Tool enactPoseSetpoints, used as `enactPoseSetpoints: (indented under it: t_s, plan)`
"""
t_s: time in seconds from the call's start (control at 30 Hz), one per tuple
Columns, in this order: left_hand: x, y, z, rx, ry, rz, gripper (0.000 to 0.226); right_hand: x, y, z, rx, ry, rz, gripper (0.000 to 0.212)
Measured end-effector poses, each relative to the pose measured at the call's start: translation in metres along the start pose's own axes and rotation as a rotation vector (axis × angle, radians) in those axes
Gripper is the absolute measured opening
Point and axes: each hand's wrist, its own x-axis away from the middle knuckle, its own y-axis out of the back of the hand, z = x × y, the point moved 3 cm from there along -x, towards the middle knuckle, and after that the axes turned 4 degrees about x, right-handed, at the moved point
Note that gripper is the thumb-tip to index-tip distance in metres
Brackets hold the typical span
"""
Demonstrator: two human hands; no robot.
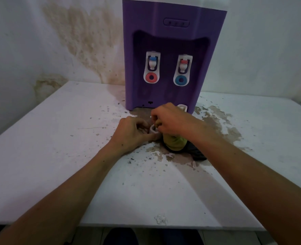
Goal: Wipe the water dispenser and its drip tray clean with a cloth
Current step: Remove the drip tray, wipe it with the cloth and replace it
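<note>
Evidently, just in front of the purple water dispenser [165, 55], a small white drip tray [153, 129] is pinched steady by the left hand [133, 133] so the yellow-green cloth [174, 141], gripped in the right hand [172, 121], can be worked into it.

White wall [40, 32] marked by brown damp stains. White table [49, 138] set against it, paint chipped and flaked. Dim, even light.

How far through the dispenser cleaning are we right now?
Done: nothing I can confirm. In hand: the left hand holds a small white plastic piece, probably the drip tray, while the right hand rubs it with a yellow-green cloth. Left: the purple water dispenser body, as far as the picture shows.
</note>
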Motion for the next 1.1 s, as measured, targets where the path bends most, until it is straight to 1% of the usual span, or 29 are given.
enactPoseSetpoints:
  t_s: [0.13, 0.27, 0.4, 0.47, 0.53, 0.63, 0.73, 0.87, 0.93, 1.03, 1.1]
  plan:
    - [0.001, 0.0, -0.003, 0.031, 0.011, 0.0, 0.038, 0.01, 0.006, -0.014, -0.088, -0.043, -0.018, 0.013]
    - [0.001, 0.0, -0.002, 0.034, 0.016, 0.001, 0.04, 0.012, 0.017, -0.015, -0.148, -0.022, 0.074, 0.013]
    - [0.001, -0.001, 0.0, 0.027, 0.021, 0.015, 0.039, 0.003, 0.021, -0.014, -0.191, -0.092, 0.122, 0.013]
    - [0.0, 0.0, 0.0, 0.027, 0.027, 0.024, 0.039, -0.001, 0.018, -0.014, -0.212, -0.147, 0.094, 0.018]
    - [-0.001, -0.001, 0.001, 0.024, 0.024, 0.03, 0.039, -0.005, 0.013, -0.016, -0.234, -0.215, 0.031, 0.024]
    - [0.001, -0.002, 0.0, 0.028, 0.015, 0.014, 0.038, -0.007, 0.008, -0.013, -0.214, -0.255, -0.036, 0.019]
    - [0.001, -0.001, -0.001, 0.03, 0.012, 0.012, 0.039, -0.008, 0.01, -0.007, -0.13, -0.224, 0.017, 0.027]
    - [0.001, -0.001, -0.002, 0.024, -0.003, 0.015, 0.041, -0.008, 0.015, -0.009, -0.115, -0.177, 0.124, 0.019]
    - [0.0, 0.0, -0.001, 0.022, -0.006, 0.023, 0.037, -0.007, 0.012, -0.011, -0.114, -0.166, 0.088, 0.019]
    - [-0.002, 0.001, 0.0, 0.004, -0.018, 0.045, 0.032, -0.006, 0.006, -0.006, -0.086, -0.134, -0.052, 0.02]
    - [-0.002, 0.001, -0.001, -0.007, -0.029, 0.04, 0.031, -0.003, 0.003, -0.003, -0.05, -0.111, -0.102, 0.02]
